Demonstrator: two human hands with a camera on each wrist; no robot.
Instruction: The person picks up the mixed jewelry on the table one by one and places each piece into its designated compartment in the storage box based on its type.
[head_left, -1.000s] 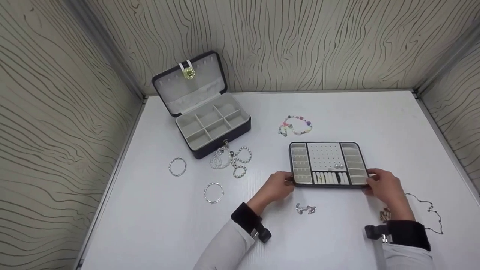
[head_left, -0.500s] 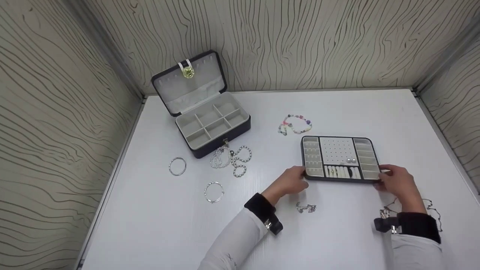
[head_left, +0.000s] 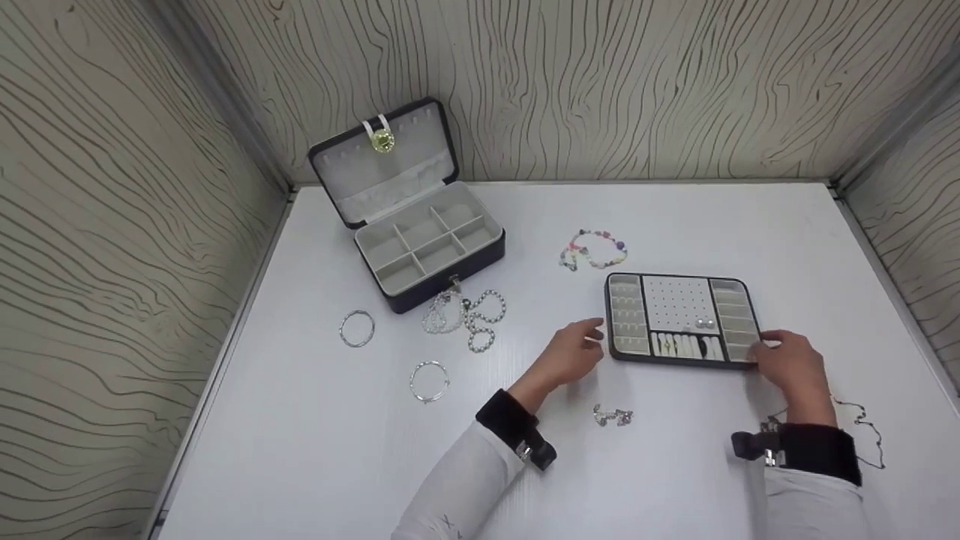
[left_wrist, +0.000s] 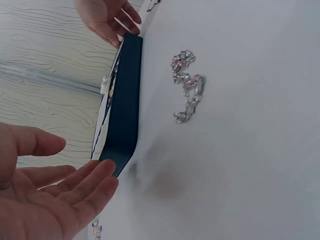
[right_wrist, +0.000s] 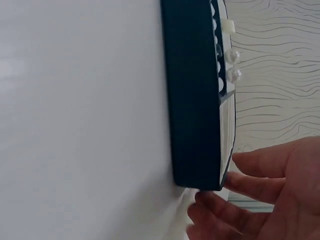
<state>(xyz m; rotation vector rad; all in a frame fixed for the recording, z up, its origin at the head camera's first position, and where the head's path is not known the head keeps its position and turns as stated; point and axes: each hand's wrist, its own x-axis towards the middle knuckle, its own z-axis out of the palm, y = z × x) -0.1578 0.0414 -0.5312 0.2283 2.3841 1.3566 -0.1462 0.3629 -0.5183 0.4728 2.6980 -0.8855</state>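
Note:
A dark-edged jewelry tray lies flat on the white table, with ring rolls along its front and two pearl earrings on its pegboard. My left hand is beside the tray's left edge, apart from it, its fingers loosely extended and nothing held. At the front right corner of the tray is my right hand. In the right wrist view its relaxed fingers touch that corner, thumb close to the rim. A sparkly silver piece of jewelry lies on the table between the hands.
An open jewelry box with divided compartments stands at the back left, a yellow gem ornament on its lid. Bead strands, two bangles and a colorful bead bracelet lie about. A dark chain necklace is partly behind the right wrist.
The tray moved right and slightly back with both hands, then stopped. My left hand has since let go and drawn off to the left. My right hand has loosened at its corner.

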